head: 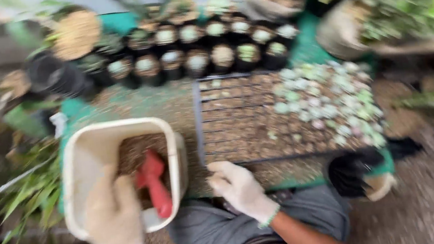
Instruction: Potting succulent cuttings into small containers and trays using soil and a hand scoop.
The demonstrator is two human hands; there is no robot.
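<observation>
Cream plastic forms the square tub [88, 154], the leftmost thing in hand, and every place here is told from the seedling tray [239, 119] at the middle of the view. The tub sits just left of the tray, tilted toward the person, with gritty brown soil [137, 148] banked against its far wall. A red scoop [154, 184] lies in that soil, its handle pointing down toward the near rim. The left hand [114, 223], in a pale work glove, is closed over the tub's near rim, holding it; blur hides the single fingers. Green leaves [32, 189] spread further left of the tub, away from the tray.

The tray is a black grid of small cells filled with brown grit. Its right part carries many small pale green and pinkish succulents [330, 102]; its left cells show mostly bare grit. Behind the tray, two rows of small black pots [203, 52] each hold a little plant.

The right hand [239, 188], also in a pale glove, rests at the tray's near edge, fingers loosely curled and gripping nothing that can be seen. Grey trousers [208, 233] show below the tray. At the tray's near right corner lies a black glove-like thing [353, 171], too blurred to tell more.
</observation>
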